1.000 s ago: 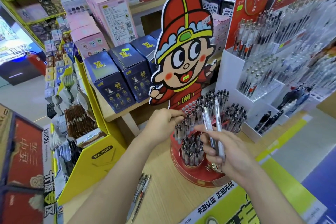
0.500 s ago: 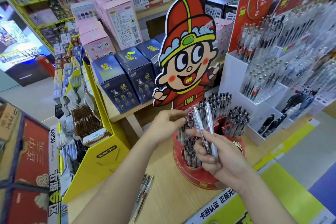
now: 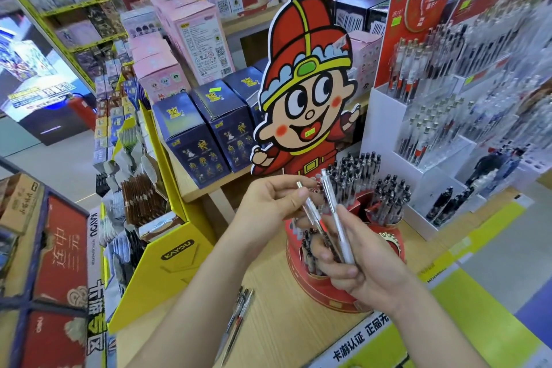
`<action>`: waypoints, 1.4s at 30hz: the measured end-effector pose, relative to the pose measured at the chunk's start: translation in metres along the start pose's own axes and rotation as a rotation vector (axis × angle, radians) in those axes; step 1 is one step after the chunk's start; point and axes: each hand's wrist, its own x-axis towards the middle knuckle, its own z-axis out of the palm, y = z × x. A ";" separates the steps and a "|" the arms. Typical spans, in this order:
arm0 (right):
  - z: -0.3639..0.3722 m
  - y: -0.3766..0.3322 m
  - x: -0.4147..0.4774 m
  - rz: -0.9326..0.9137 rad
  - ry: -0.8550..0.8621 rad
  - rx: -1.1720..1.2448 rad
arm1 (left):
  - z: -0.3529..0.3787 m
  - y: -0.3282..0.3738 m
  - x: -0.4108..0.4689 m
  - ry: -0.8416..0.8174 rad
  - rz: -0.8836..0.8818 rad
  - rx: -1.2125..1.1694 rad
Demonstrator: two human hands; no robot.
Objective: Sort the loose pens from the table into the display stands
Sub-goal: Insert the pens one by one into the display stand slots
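Silver pen (image 3: pixel 312 212) sat pinched in the fingers (image 3: pixel 295 196) of the left hand (image 3: pixel 268 206) over the red display stand (image 3: pixel 325 293); the right hand (image 3: pixel 367 269) gripped a second pen (image 3: pixel 340 227), perhaps both. Loose pens (image 3: pixel 239 314) lay on the tabletop (image 3: pixel 283 326).

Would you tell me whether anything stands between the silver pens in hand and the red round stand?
Nothing separate does. The left hand and right hand hold the silver pens right in front of the red stand. Its visible cups are packed with dark pens, so free slots may be tight; the nearest cup is partly hidden.
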 end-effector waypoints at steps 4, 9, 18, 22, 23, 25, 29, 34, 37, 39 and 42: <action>0.000 0.000 -0.001 -0.075 0.043 -0.071 | -0.006 0.000 -0.002 0.003 0.057 -0.010; 0.007 0.000 -0.004 -0.199 0.171 -0.330 | -0.006 0.007 -0.008 0.006 0.088 0.006; -0.004 -0.019 -0.033 -0.345 0.355 -0.432 | 0.033 0.025 -0.007 0.079 0.166 0.066; -0.039 -0.050 -0.046 -0.354 0.355 -0.374 | 0.058 0.048 0.016 0.150 0.271 0.131; -0.049 -0.059 -0.049 -0.358 0.348 -0.373 | 0.067 0.054 0.023 0.163 0.295 0.138; -0.074 -0.079 -0.055 -0.359 0.352 -0.390 | 0.089 0.063 0.042 0.213 0.336 0.142; -0.137 -0.129 -0.069 -0.350 0.466 -0.467 | 0.140 0.070 0.086 0.394 0.412 0.217; -0.203 -0.184 -0.081 -0.416 0.483 -0.313 | 0.200 0.073 0.135 0.424 0.518 0.455; -0.222 -0.199 -0.081 -0.407 0.469 -0.266 | 0.222 0.067 0.160 0.391 0.557 0.639; -0.232 -0.204 -0.078 -0.386 0.460 -0.262 | 0.232 0.062 0.175 0.380 0.572 0.760; -0.243 -0.208 -0.072 -0.360 0.446 -0.248 | 0.239 0.053 0.190 0.342 0.519 0.865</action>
